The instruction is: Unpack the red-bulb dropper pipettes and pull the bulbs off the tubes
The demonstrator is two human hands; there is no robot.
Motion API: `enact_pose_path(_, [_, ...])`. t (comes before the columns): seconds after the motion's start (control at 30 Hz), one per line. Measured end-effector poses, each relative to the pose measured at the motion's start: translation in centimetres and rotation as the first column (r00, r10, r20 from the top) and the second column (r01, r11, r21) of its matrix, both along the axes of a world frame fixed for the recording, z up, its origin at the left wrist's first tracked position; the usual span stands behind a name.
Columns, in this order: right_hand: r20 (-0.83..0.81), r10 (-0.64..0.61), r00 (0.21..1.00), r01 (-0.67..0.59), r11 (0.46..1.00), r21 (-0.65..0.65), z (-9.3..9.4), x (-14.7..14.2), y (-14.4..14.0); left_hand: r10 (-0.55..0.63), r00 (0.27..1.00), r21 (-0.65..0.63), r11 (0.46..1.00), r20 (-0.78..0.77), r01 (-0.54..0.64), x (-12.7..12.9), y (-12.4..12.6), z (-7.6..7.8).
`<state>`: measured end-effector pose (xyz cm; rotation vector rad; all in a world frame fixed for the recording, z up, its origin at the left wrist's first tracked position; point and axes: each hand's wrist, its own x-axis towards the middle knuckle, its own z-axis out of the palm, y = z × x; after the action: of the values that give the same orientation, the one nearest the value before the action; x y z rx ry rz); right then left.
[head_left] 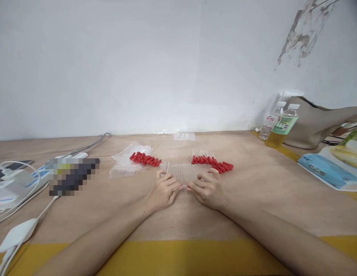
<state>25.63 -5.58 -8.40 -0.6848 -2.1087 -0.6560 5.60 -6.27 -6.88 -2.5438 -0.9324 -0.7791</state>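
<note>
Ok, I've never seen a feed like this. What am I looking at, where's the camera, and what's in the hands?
One camera, worn on a person's head, looks forward and down at a brown table. There is no machine: the two bare arms are the person's own. The left hand and right hand both rest on a row of clear tubes lying side by side. Beyond lie loose red caps on plastic bags, and on the right, tubes already capped. Cables and chargers sit far left, two bottles far right.
</note>
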Motion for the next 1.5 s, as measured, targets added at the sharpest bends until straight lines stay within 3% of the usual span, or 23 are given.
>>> enact_pose_path(0.2, [0.034, -0.005, 0.999, 0.003, 0.998, 0.055, 0.0, 0.3, -0.1, 0.0, 1.0, -0.108, 0.994, 0.018, 0.002, 0.1, -0.3, 0.2])
enact_pose_path(0.43, [0.082, 0.033, 0.996, -0.047, 0.985, 0.167, 0.0, 1.1, -0.1, -0.003, 0.999, -0.139, 0.99, 0.042, 0.009, -0.1, -0.3, 0.1])
enact_pose_path(0.53, [0.1, 0.048, 0.994, -0.065, 0.983, 0.17, 0.1, 1.1, 0.1, 0.004, 0.999, -0.087, 0.996, 0.045, 0.0, -0.2, -0.3, 0.0])
enact_pose_path(0.77, [0.04, 0.18, 0.983, -0.179, 0.984, -0.025, 0.2, 0.3, 0.2, -0.047, 0.996, 0.202, 0.977, -0.079, 0.062, 0.2, 0.0, 0.3])
enact_pose_path(1.0, [0.081, 0.24, 0.967, -0.236, 0.97, -0.054, -0.2, 0.6, 0.4, -0.097, 0.992, 0.207, 0.972, -0.083, 0.113, 0.0, 0.2, 0.3])
enact_pose_path(1.5, [0.281, 0.191, 0.94, -0.258, 0.94, 0.224, 1.3, 1.4, 0.1, -0.126, 0.991, 0.084, 0.988, -0.047, 0.129, 0.1, -0.4, 0.7])
